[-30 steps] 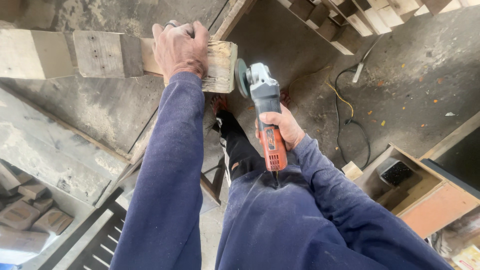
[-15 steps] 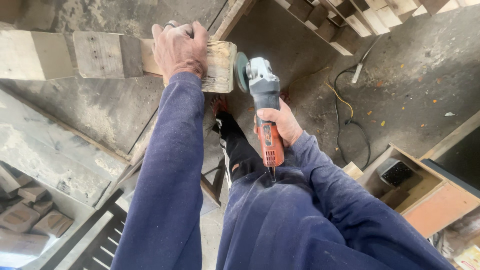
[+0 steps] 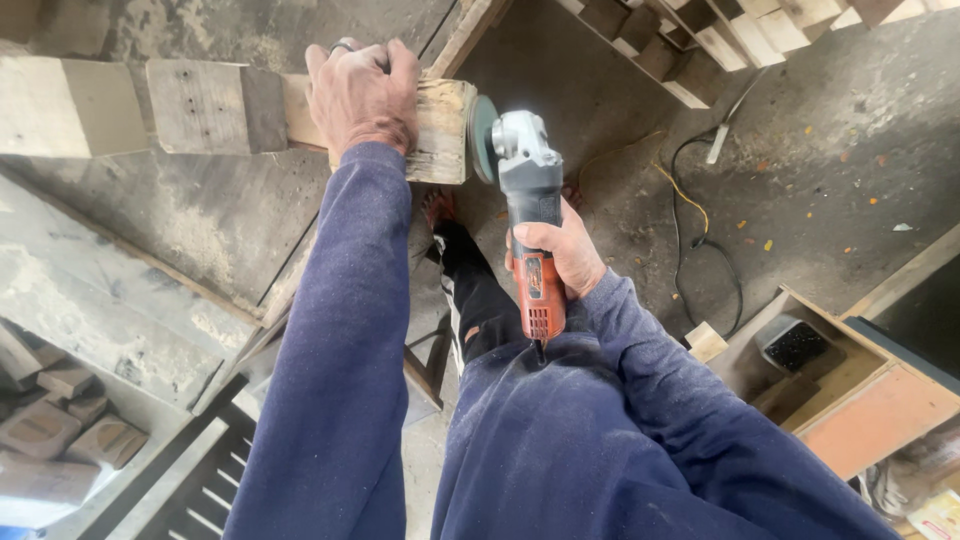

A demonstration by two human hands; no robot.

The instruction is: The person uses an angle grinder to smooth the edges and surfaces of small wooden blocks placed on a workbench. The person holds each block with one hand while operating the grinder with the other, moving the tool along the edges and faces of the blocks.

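Here the left hand (image 3: pixel 362 95) lies on top of a pale, weathered wooden plank (image 3: pixel 300 115), its fingers curled over the far edge and pressing down just short of the rough, splintered end. Just beyond those fingers, the grey disc of an angle grinder (image 3: pixel 528 205) stands against that end; the right hand (image 3: pixel 560 250) wraps its fingers tight round the tool's orange body.

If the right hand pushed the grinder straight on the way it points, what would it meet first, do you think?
Probably the end of the wooden beam: the grinder in the right hand has its disc right beside it; whether they touch is unclear.
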